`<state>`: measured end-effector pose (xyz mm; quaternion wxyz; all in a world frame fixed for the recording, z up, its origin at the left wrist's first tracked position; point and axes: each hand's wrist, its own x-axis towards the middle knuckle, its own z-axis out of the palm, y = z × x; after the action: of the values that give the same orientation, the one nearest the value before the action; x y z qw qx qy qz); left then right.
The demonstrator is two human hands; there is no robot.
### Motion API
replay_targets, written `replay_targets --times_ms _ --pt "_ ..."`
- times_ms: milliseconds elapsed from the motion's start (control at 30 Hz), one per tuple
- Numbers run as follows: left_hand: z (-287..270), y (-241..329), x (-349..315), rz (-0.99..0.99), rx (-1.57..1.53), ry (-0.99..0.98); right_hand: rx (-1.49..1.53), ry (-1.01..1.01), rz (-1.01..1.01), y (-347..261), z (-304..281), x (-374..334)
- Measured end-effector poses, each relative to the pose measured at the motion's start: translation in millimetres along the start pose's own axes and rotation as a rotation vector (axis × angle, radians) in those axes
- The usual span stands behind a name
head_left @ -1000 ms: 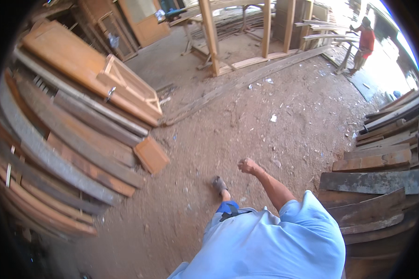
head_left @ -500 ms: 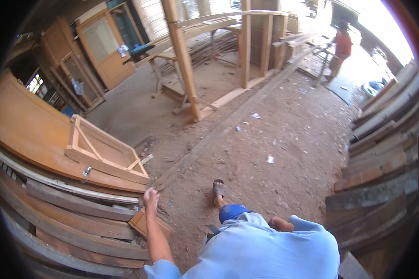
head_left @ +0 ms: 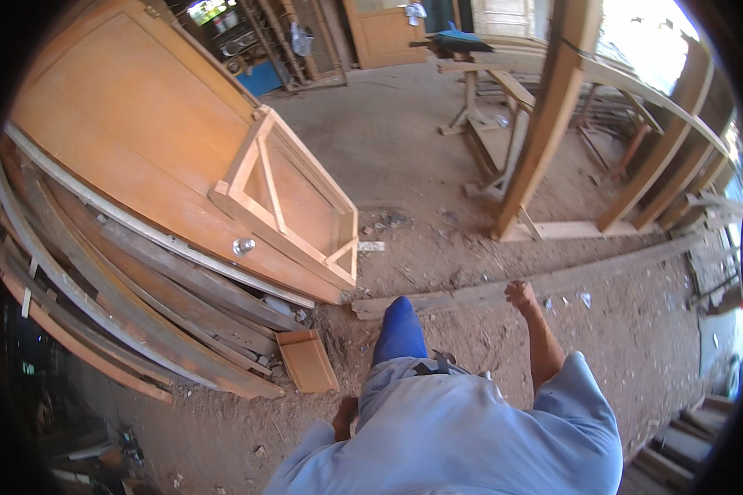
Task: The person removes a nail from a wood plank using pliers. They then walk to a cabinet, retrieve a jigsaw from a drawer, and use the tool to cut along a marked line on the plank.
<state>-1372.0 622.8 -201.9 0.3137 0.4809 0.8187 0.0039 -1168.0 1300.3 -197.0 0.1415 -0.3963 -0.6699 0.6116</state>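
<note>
My right hand swings out in front, its fingers curled in and nothing visible in them. Beneath it are the dirt floor and a long weathered plank lying on the ground. Close to my left hip hangs my left hand, with its fingers hidden against my body and sleeve. Nearest to that hand is a small brown wooden panel on the ground. A wooden door with a round metal knob leans at the left, and a braced triangular wooden frame rests against it.
Stacked boards lie along the left under the door. A timber post frame stands ahead to the right, with a sawhorse behind it. More boards are piled at the lower right. Far back is another door.
My view has turned to the left, and the person in red has gone out of it. My left arm has swung back to my side, while my right arm has come forward.
</note>
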Motion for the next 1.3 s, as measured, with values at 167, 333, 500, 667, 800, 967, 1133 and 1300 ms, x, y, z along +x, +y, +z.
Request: replay_targets --times_ms 167,333,500,667,800,967,1133,1300 --pt "-43.9 8.4 55.2 -0.748 -0.963 -0.103 0.248 -0.087 -0.044 -142.0 61.5 91.1" --pt "-125.4 -32.8 204.7 -0.723 -1.013 -0.104 0.256 -0.69 0.058 -235.8 142.5 178.7" --pt "-233.2 -85.6 408.5 -0.594 -1.177 -0.1 0.568 -0.579 -0.141 -281.2 149.5 330.8" --pt "-411.1 -176.8 574.9 -0.158 -1.781 0.083 -0.42 -0.125 -0.268 -164.2 124.4 434.5" --pt "-564.1 -130.1 690.4 -0.262 -1.535 0.383 -0.97 -0.291 0.526 -28.8 31.3 419.9" --pt "-649.3 -156.5 734.1 -0.267 -1.721 0.424 -0.82 -0.362 0.678 -110.3 55.1 493.8" --pt "-629.9 -230.3 821.3 -0.47 -1.833 0.449 -0.945 -0.449 0.551 -153.2 88.0 716.6" --pt "-590.5 -317.9 864.8 -0.546 -1.527 0.559 -1.311 -0.468 -0.103 -225.7 184.0 1076.0"
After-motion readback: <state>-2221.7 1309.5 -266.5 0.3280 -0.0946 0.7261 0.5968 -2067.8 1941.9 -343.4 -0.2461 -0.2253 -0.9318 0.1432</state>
